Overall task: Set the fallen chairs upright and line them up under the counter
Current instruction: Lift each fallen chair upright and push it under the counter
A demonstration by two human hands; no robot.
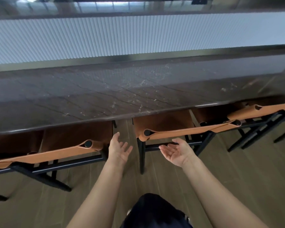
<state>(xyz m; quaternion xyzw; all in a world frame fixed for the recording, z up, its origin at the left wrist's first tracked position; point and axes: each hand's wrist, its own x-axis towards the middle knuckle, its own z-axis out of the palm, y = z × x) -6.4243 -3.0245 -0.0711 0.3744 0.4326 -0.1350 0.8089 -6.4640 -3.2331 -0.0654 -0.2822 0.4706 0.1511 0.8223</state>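
Three chairs with tan leather backs and black frames stand upright, their seats tucked under the dark marble counter (122,92). The left chair (48,153) is at lower left, the middle chair (179,131) just right of centre, the right chair (262,111) at the far right. My left hand (118,148) hovers palm up, fingers relaxed, in the gap between the left and middle chairs. Palm up with loose fingers, my right hand (177,152) sits just below the middle chair's back rail. Neither hand touches anything.
A white ribbed panel (138,37) rises behind the counter. Grey-brown wood flooring (237,178) spreads under and in front of the chairs. Black chair legs stick out toward me at lower left (44,180). My dark clothing (153,211) shows at the bottom centre.
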